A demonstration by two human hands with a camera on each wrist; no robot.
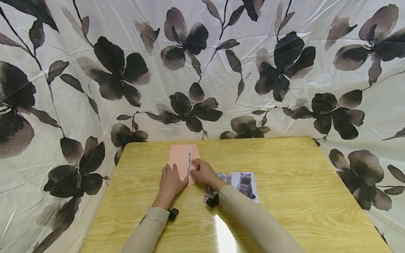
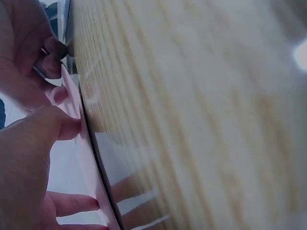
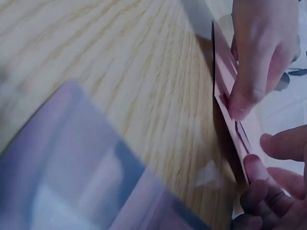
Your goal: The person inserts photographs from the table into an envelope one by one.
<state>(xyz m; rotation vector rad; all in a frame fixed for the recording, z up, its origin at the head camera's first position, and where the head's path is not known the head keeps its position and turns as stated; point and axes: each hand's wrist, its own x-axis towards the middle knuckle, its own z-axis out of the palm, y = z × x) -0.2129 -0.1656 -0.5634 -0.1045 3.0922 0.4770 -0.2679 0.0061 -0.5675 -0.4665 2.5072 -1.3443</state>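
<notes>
On the wooden table (image 1: 294, 175), pink paper (image 1: 178, 154) runs near to far — left hand (image 1: 172, 181) pressing, fingers extended; right hand (image 1: 203, 172) curled, nearer its grey strip (image 1: 189, 158) — grip unclear.

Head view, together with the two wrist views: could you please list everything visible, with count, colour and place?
pink paper piece: 1, pink, on the table
strip: 1, greyish, lengthwise along the pink paper piece
cat picture: 1, grey cat on white, right of the pink paper piece
neighbouring picture: 1, purple-grey, left of the cat picture, partly hidden; joined or separate, I cannot tell
table: 1, yellow-brown wood grain, under these
cloth: white with dark flowers, behind the table; number of pieces unclear
wrist devices: 2, black, one per wrist
sleeves: 2, beige
left hand: 1, bare, on the pink paper piece
right hand: 1, bare, at its right edge
</notes>
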